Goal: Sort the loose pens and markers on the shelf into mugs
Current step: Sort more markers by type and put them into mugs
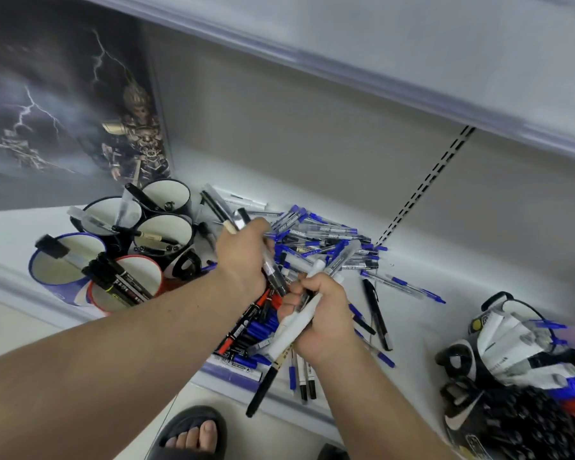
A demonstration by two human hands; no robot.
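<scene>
left hand (243, 257): gripping a small bundle of pens (236, 220), fingers curled round it, over the middle of the pile
right hand (322, 313): clutching a thicker bundle of markers (292, 330), white barrels sticking out both ends, black tips hanging past the shelf edge
loose pens (326, 237): lying in a heap on the shelf, mostly blue-capped behind the hands, red and black markers under the wrists
strays: one black pen (377, 317) and a few blue ones lying right of the heap
mugs (153, 234): five standing clustered at left, three black, one blue-rimmed, one red-rimmed, each holding a few pens
in the way: hands and forearms are covering the heap's centre
right side: more mugs (512, 353) already stuffed with pens, partly cropped
shelf (429, 330): white, slotted upright on grey back panel, another shelf sitting above
left rear: lightning poster (63, 104) with armoured figure
floor: sandalled foot (193, 433) showing below the shelf edge
</scene>
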